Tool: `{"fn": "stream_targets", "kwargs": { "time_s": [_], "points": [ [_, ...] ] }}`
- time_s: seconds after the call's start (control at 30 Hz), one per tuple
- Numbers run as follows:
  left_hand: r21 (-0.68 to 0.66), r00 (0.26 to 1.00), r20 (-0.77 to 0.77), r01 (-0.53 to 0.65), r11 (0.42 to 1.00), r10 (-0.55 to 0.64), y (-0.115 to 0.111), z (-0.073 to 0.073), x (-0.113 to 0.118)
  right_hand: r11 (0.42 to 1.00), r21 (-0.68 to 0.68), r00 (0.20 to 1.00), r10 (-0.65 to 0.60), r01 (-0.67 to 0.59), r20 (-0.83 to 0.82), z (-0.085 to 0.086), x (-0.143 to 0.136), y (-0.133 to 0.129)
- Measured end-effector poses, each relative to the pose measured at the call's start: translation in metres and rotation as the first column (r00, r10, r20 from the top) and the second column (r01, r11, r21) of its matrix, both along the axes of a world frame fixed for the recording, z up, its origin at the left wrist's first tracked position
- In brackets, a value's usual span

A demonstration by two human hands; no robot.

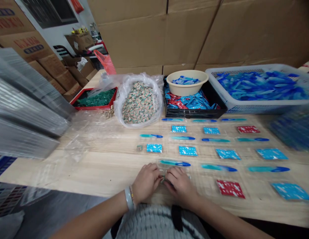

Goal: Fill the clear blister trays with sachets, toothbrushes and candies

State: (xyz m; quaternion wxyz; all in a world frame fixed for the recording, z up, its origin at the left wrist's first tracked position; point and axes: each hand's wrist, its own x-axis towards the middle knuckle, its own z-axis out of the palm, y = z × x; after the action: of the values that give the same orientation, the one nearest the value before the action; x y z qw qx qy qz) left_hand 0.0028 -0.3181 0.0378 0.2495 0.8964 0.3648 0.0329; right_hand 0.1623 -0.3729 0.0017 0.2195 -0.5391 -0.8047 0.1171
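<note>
My left hand (147, 182) and my right hand (179, 186) meet at the table's front edge, fingers bent and pinched together. Between the fingertips shows a bit of a small greenish thing, mostly hidden. Just beyond them lies a slim turquoise-and-blue pen-like piece (175, 163). Rows of such pieces run across the table in clear plastic trays, with blue printed packets (154, 148) and a red printed packet (230, 189) among them. One small patterned square piece (139, 148) sits left of a blue packet.
Along the back stand a red tray (114, 99) of green pieces, a plastic bag (119, 111) of small patterned squares, a black tray (194, 114) of packets under a cream bowl (173, 88), and a white basket (246, 103) of pen-like pieces. Stacked clear trays (22, 109) rise at left.
</note>
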Motion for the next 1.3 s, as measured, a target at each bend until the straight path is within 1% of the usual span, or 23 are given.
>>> {"fn": "stream_targets", "kwargs": {
  "time_s": [0.07,0.13,0.3,0.4,0.47,0.53,0.6,0.67,0.77,0.87,0.93,1.03,1.13,1.2,1.3],
  "points": [
    [-0.06,0.998,0.053,-0.022,0.998,0.025,0.003,0.001,-0.003,1.0,-0.026,1.0,-0.016,0.016,0.01,0.003,-0.003,0.001],
    [-0.094,0.995,0.077,-0.05,0.994,0.057,0.004,0.0,-0.006,0.999,-0.04,1.0,-0.006,0.006,0.022,0.005,-0.005,0.004],
    [-0.105,0.994,0.064,-0.078,0.991,0.085,-0.003,-0.005,-0.003,0.999,-0.004,0.997,0.038,-0.038,0.059,0.002,-0.01,0.009],
    [-0.111,0.986,0.125,-0.095,0.989,0.109,0.002,-0.005,-0.007,0.998,0.016,0.996,0.051,-0.053,0.07,0.002,-0.009,0.008],
    [-0.09,0.966,0.185,-0.165,0.982,0.179,0.015,-0.005,-0.018,0.999,0.001,0.997,0.046,-0.046,0.064,0.005,-0.008,0.009],
    [-0.051,0.918,0.238,-0.314,0.948,0.317,0.034,-0.005,-0.032,0.999,-0.023,0.999,0.03,-0.029,0.042,0.013,-0.007,0.015],
    [-0.018,0.858,0.265,-0.453,0.892,0.441,0.055,-0.007,-0.045,0.999,-0.03,0.999,0.026,-0.025,0.022,0.023,-0.009,0.028],
    [0.011,0.835,0.256,-0.507,0.862,0.488,0.072,-0.009,-0.052,0.999,-0.018,0.999,0.044,-0.044,0.023,0.032,-0.015,0.049],
    [0.038,0.859,0.203,-0.486,0.873,0.47,0.083,-0.014,-0.053,0.998,0.0,0.997,0.06,-0.06,0.045,0.036,-0.031,0.083],
    [0.006,0.87,0.182,-0.468,0.884,0.459,0.085,-0.017,-0.053,0.999,-0.008,0.997,0.051,-0.051,0.065,0.028,-0.05,0.112],
    [-0.046,0.868,0.196,-0.456,0.889,0.456,0.086,-0.02,-0.055,0.999,-0.028,0.996,0.048,-0.046,0.078,0.019,-0.06,0.124],
    [-0.125,0.872,0.218,-0.42,0.899,0.438,0.091,-0.024,-0.06,0.997,-0.065,0.994,0.051,-0.045,0.098,0.01,-0.068,0.132],
    [-0.175,0.881,0.206,-0.396,0.902,0.427,0.096,-0.026,-0.062,0.994,-0.089,0.993,0.064,-0.056,0.096,0.007,-0.068,0.133],
    [-0.175,0.888,0.178,-0.396,0.902,0.424,0.098,-0.025,-0.061,0.994,-0.096,0.995,0.053,-0.045,0.084,0.009,-0.067,0.133],
    [-0.136,0.903,0.142,-0.387,0.912,0.405,0.098,-0.022,-0.059,0.994,-0.112,0.997,0.008,0.0,0.072,0.011,-0.066,0.132]
  ]
}}
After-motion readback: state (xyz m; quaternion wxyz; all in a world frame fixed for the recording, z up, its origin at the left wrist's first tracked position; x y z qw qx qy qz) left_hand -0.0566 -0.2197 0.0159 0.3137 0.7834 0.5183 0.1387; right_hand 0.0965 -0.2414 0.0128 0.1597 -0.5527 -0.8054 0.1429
